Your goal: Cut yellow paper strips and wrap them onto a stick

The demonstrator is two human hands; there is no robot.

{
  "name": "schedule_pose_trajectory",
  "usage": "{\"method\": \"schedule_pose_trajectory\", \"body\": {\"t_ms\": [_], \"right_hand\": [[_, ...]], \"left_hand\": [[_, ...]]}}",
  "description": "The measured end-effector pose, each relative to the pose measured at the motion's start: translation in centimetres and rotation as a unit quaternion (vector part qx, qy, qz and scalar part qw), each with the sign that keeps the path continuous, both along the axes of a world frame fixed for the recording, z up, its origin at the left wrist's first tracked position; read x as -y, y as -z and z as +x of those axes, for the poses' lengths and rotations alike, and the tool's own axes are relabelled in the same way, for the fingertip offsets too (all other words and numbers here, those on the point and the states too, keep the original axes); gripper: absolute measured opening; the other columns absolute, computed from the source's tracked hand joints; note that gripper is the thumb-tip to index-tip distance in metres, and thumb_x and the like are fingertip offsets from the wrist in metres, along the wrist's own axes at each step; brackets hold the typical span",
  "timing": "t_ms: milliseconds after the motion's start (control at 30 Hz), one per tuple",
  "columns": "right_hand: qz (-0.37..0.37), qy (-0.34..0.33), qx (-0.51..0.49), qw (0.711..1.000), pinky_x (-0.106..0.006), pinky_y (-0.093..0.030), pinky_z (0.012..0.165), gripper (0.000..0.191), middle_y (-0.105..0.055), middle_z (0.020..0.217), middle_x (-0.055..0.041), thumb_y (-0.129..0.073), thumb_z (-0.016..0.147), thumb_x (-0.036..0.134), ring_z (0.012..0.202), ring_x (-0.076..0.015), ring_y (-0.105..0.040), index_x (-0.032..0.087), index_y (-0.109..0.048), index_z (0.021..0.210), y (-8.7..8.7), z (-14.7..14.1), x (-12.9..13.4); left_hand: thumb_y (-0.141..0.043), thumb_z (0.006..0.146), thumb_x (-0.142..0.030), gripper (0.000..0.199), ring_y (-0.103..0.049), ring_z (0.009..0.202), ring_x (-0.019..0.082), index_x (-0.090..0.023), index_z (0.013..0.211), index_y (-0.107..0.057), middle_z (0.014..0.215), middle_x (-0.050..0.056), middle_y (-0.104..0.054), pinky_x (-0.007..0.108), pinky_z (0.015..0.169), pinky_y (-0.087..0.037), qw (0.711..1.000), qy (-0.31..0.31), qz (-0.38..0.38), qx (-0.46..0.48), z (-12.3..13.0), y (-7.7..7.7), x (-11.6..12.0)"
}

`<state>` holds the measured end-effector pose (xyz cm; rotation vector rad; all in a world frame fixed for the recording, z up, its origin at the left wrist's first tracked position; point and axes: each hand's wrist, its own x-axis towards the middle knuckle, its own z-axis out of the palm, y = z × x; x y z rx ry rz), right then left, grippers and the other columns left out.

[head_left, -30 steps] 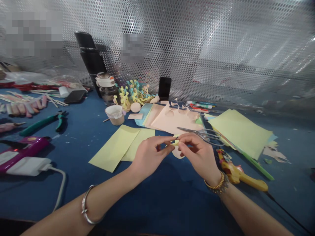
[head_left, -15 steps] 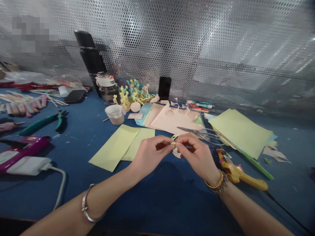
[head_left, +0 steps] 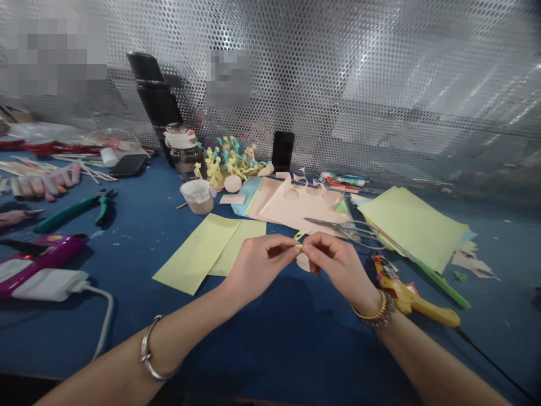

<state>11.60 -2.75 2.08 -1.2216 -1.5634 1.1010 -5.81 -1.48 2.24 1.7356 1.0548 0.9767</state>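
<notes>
My left hand (head_left: 257, 259) and my right hand (head_left: 333, 259) meet fingertip to fingertip above the blue table. Between them they pinch a small yellow piece of paper (head_left: 299, 246), mostly covered by the fingers. Under the fingertips lies a pale round paper piece (head_left: 303, 261), partly hidden by my right hand. Just beyond it is a cut yellow scrap (head_left: 300, 234). Scissors (head_left: 325, 224) rest past my right hand, on pink paper sheets (head_left: 279, 204). Two yellow paper sheets (head_left: 198, 248) lie beside my left hand.
A yellow glue gun (head_left: 406, 296) with a cord and a yellow paper stack (head_left: 416, 223) are at the right. Pliers (head_left: 71, 214), a purple power strip (head_left: 54, 254) and a white charger occupy the left. Behind stand a paper cup (head_left: 198, 197), bottle (head_left: 183, 155), paper flowers (head_left: 232, 158) and phone (head_left: 283, 151).
My right hand has tilted slightly and its wrist has shifted a little to the right. The fingertips stay together on the yellow paper; my left hand has barely moved.
</notes>
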Motion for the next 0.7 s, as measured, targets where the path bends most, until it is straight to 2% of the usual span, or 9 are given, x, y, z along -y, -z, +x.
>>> {"method": "schedule_pose_trajectory", "body": {"t_ms": [100,267,500,700], "right_hand": [[-0.039,-0.004,-0.049,0.998,-0.020,-0.040,0.049,0.022,-0.053,0.053,0.0044,-0.060,0.084,0.038,0.048,-0.0075,-0.047,0.017,-0.060,0.077,0.18,0.11,-0.22],[-0.073,-0.001,-0.103,0.992,-0.020,-0.037,0.046,0.022,-0.052,0.050,0.0045,-0.062,0.082,0.038,0.045,-0.0074,-0.045,0.017,-0.060,0.075,0.42,0.23,-0.49],[-0.036,-0.004,-0.033,0.999,-0.021,-0.040,0.048,0.024,-0.053,0.053,0.0043,-0.060,0.084,0.039,0.047,-0.0077,-0.048,0.017,-0.060,0.076,0.48,0.24,-0.44],[-0.015,0.001,0.004,1.000,-0.021,-0.040,0.049,0.022,-0.053,0.055,0.0043,-0.059,0.084,0.039,0.049,-0.0083,-0.048,0.017,-0.059,0.078,0.10,0.30,-0.10]], "left_hand": [[-0.059,0.084,-0.034,0.019,-0.065,0.076,0.016,-0.020,0.088,-0.071,0.082,0.001,-0.072,0.024,0.068,-0.048,1.000,-0.005,0.001,0.001,-0.02,-0.18,0.12],[-0.062,0.082,-0.032,0.020,-0.067,0.082,0.019,-0.020,0.095,-0.071,0.089,0.003,-0.072,0.028,0.074,-0.052,0.997,0.002,-0.059,0.050,-0.01,0.03,0.07],[-0.064,0.079,-0.032,0.026,-0.066,0.076,0.018,-0.017,0.100,-0.070,0.079,0.005,-0.071,0.028,0.070,-0.054,0.992,0.009,-0.093,0.088,0.03,0.32,-0.19],[-0.062,0.080,-0.034,0.019,-0.064,0.072,0.017,-0.017,0.085,-0.071,0.075,0.004,-0.070,0.026,0.067,-0.052,0.995,0.006,-0.082,0.057,-0.02,-0.26,0.12]]}}
